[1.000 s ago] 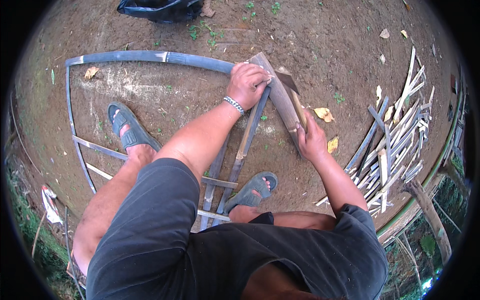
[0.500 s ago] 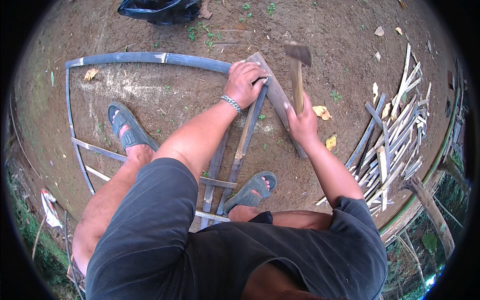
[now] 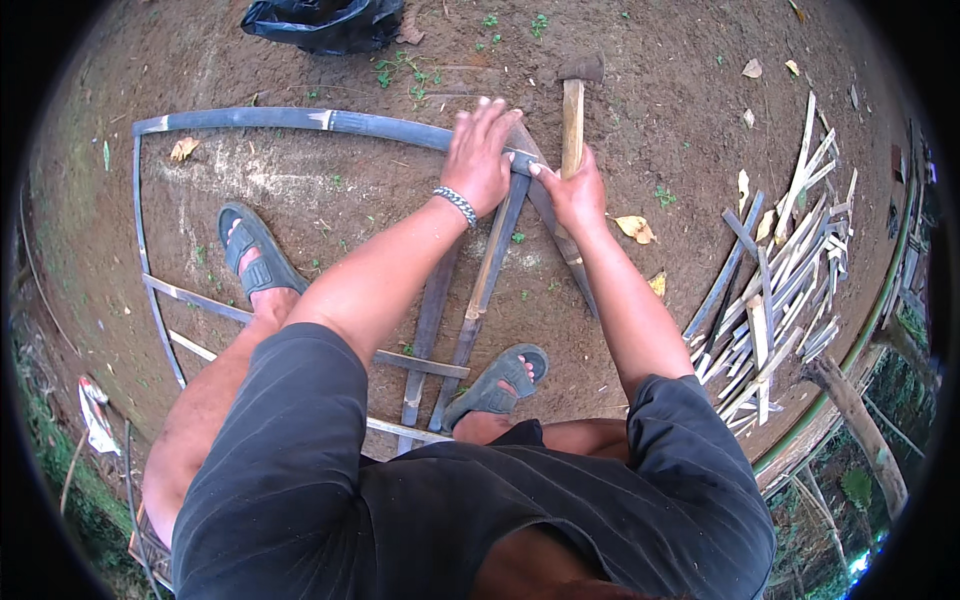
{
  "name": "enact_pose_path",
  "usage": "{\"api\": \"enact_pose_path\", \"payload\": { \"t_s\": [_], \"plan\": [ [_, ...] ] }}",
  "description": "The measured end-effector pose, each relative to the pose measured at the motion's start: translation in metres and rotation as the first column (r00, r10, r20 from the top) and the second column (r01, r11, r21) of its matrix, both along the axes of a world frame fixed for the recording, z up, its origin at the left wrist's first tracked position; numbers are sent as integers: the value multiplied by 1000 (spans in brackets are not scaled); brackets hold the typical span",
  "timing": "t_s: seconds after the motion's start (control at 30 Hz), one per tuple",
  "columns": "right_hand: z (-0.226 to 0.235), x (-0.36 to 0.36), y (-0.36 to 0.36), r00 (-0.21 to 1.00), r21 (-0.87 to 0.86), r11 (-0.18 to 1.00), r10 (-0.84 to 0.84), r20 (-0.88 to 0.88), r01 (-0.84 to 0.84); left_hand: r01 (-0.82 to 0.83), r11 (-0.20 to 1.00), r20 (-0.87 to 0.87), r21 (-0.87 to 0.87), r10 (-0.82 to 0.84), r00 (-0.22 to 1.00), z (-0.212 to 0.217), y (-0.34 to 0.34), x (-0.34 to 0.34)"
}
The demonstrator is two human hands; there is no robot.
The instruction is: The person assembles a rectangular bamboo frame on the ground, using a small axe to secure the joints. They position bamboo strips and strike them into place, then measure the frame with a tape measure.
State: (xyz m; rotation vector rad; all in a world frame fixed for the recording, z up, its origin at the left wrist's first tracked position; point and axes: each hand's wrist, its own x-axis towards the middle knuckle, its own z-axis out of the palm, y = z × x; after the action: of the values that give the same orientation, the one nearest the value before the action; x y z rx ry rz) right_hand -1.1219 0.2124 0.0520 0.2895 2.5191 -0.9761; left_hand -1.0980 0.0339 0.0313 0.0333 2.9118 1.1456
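Note:
My left hand (image 3: 480, 155) lies with its fingers stretched out over the right end of a long grey bamboo strip (image 3: 385, 126). In my right hand (image 3: 577, 198) is a hammer (image 3: 572, 125), gripped by its wooden handle with the dark head pointing away from me. The right thumb reaches to the strip's end, close to my left thumb. Beneath that end, another bamboo strip (image 3: 489, 260) runs back toward me, meeting it at a corner. A brown wooden board (image 3: 578, 270) passes slantwise under the corner. Whether a nail is there cannot be made out.
The strips form a large frame on the bare soil, with a thin side strip (image 3: 141, 220) at left and short crosspieces (image 3: 425, 364) near my feet. Split bamboo sticks (image 3: 790, 290) are heaped at right. A black plastic bag (image 3: 325, 25) lies at the far left.
My left hand has lifted its fingers from their curled grip and straightened them. My right hand has come left and nearer the corner, its thumb now at the strip's end; the hammer has moved with it.

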Motion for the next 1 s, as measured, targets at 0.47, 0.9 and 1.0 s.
{"api": "enact_pose_path", "payload": {
  "t_s": [0.47, 0.9, 1.0],
  "plan": [
    [16, 7, 10, 987, -32, 993, 105, -118, -110, 309, 831, 262, -462, -205, 943, 8, -20, -16],
    [67, 65, 95, 842, 20, 850, 525, -123, -527, 390, 817, 349, -424, -250, 903, 8, -27, -20],
    [54, 72, 102, 787, -3, 842, 504, -356, -540, 387, 814, 338, -432, -251, 907, 7, -25, -22]
  ]
}}
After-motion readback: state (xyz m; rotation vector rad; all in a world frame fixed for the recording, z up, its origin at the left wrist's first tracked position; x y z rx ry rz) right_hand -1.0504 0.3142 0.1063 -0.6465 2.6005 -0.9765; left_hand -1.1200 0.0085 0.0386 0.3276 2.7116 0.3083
